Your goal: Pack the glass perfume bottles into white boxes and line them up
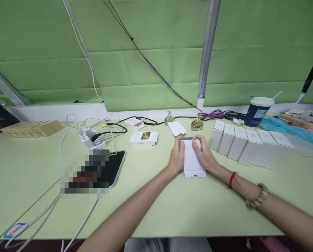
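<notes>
Between my two hands is a white cardboard box (194,157), its near end flap unfolded toward me and a dark strip showing along its far end. My left hand (176,156) grips the left edge, thumb on top. On the opposite edge, my right hand (204,153) holds it the same way, fingers curled at the far corner. Just beyond lies a white carton piece (176,128), with a glass perfume bottle (169,119) behind it and a second perfume bottle (197,124) to its right. The undersides of my fingers are partly hidden.
Several white boxes (234,141) stand in a row at right, near a lidded paper cup (257,112). At left are a printed box (144,138), an open small box (134,124), a power strip (92,140), a tablet (113,171), loose cables and tan boxes (32,128).
</notes>
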`<state>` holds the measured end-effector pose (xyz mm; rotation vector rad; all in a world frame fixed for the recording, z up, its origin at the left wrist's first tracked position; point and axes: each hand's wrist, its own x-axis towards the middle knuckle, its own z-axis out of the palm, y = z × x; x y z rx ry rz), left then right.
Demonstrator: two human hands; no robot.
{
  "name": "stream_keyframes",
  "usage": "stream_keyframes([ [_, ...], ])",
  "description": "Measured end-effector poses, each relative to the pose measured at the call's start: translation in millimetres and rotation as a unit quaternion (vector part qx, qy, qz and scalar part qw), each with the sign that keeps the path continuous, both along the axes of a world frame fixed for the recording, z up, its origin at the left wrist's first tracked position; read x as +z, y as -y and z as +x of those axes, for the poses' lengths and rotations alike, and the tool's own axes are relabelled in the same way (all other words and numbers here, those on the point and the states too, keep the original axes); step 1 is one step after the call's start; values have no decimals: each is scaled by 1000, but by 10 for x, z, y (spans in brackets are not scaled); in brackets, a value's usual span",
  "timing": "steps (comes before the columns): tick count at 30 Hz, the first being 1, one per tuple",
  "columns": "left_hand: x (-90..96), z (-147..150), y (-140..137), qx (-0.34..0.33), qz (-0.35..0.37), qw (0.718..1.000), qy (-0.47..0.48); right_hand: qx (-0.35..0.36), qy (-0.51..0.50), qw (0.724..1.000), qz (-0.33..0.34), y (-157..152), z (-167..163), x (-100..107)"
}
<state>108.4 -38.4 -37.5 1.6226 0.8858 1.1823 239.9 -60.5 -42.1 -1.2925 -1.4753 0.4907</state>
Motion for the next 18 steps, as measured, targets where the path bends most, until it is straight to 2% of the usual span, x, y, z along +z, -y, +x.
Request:
stream_keyframes([
  [12, 14, -37, 54, -20, 58, 996, -60, 0, -4, 1000, 22, 2, -3, -15],
  [18, 6, -39, 59, -16, 58, 996, -68, 10, 5, 999, 53, -3, -7, -27],
])
